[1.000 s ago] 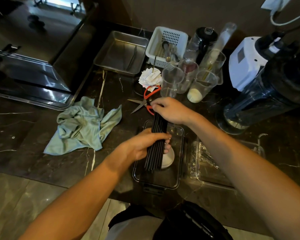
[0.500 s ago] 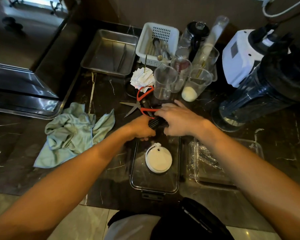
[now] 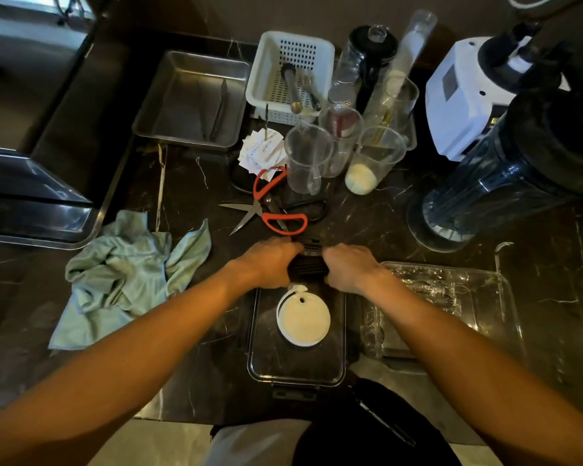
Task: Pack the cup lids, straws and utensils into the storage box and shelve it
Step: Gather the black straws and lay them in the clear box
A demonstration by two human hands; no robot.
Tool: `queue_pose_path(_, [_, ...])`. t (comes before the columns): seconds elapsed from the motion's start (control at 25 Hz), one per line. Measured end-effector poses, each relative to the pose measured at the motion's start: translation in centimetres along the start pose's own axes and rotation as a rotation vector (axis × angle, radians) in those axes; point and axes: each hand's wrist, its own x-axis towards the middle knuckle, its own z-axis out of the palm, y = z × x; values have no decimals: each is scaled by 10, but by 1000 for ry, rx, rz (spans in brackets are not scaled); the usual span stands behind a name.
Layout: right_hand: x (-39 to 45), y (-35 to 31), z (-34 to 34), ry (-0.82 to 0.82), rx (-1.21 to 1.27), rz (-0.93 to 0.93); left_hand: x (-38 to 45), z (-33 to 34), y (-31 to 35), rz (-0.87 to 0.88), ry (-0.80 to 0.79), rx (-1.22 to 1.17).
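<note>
Straws (image 3: 307, 266), a black bundle, lie crosswise at the far end of the clear storage box (image 3: 340, 331), long axis running left to right, ends hidden inside the two hands. The left hand (image 3: 268, 262) and right hand (image 3: 349, 267) each curl round one end, grip closed on the bundle. A white cup lid (image 3: 303, 319) rests flat in the box just behind. Done well, the bundle would be lowered level and kept gathered so none roll loose. Red-handled scissors (image 3: 270, 210) lie beyond on the dark bench (image 3: 189, 183).
</note>
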Motion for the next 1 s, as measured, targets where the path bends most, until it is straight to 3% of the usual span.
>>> queue_pose_path(0.4, [-4,-1,5,17,-65,-46,0,15,-5,11,102,233])
queue_pose_path(0.68, [-9,1,7,4,-34,-25,-2,11,-6,55,9,263])
queue_pose_path(1.0, [-15,2,11,80,-28,-34,-6,11,-6,56,35,234])
